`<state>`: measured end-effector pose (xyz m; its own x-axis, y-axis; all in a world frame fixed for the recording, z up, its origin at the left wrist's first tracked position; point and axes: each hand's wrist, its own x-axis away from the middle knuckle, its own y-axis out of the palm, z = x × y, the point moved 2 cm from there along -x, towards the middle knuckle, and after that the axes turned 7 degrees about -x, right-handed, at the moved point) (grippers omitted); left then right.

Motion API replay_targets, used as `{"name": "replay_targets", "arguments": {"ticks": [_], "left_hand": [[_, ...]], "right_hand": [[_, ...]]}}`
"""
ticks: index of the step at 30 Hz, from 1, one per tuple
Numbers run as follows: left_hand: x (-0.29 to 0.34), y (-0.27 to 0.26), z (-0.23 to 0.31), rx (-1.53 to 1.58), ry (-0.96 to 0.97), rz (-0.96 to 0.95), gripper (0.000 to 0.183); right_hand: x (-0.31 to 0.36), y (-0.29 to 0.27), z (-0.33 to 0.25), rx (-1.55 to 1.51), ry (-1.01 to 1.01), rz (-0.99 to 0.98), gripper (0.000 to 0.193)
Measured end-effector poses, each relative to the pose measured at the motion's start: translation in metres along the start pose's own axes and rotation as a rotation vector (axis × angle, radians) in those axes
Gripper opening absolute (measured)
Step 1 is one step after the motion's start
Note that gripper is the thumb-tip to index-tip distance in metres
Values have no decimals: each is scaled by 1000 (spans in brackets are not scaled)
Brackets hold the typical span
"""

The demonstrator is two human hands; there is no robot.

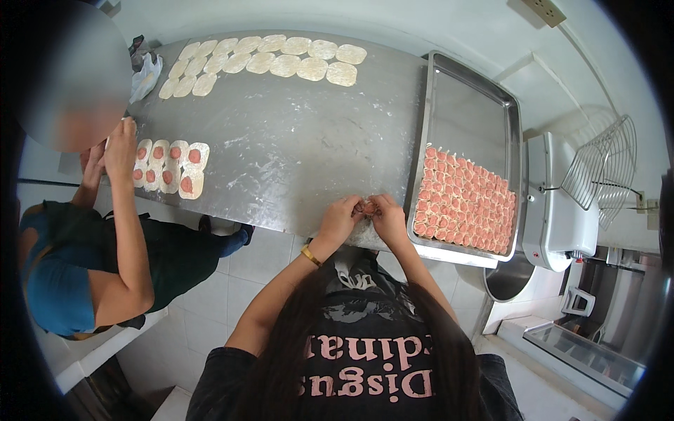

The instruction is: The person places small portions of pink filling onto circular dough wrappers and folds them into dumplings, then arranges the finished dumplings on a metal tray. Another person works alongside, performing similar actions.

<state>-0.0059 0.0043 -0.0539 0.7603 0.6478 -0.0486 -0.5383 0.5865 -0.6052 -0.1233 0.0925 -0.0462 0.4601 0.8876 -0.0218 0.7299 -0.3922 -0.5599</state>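
Note:
Close to the near edge of the metal table (281, 144), both my hands are closed around one small dumpling (367, 208) with pink filling, pinched at the fingertips. My left hand (340, 220), with a gold-coloured band at its wrist, grips one side of it. On its other side is my right hand (388, 220); fingers partly cover the dumpling. Just to the right stands a deep metal tray (467, 105), its nearer half filled with tight rows of open-topped dumplings (465, 203). Its far half shows bare metal.
Floury round wrappers (285, 65) lie in rows along the table's far side. At the left, wrappers topped with pink filling (167, 168) lie near a co-worker's raised hands (118, 149). A white machine (551, 200) and a wire guard (605, 165) stand beyond the tray.

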Motion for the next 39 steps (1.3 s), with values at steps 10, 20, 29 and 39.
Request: {"name": "replay_targets", "arguments": {"ticks": [10, 20, 29, 39], "left_hand": [[47, -63, -57, -4, -236, 391, 22], [79, -200, -187, -439, -836, 906, 27], [74, -237, -243, -597, -922, 817, 45], [68, -260, -301, -578, -1161, 940, 65]], "right_hand": [[2, 5, -16, 278, -106, -138, 26], [-3, -56, -6, -119, 78, -35, 31], [-8, -302, 87, 60, 233, 482, 37], [-39, -380, 207, 562, 157, 212, 20]]}}
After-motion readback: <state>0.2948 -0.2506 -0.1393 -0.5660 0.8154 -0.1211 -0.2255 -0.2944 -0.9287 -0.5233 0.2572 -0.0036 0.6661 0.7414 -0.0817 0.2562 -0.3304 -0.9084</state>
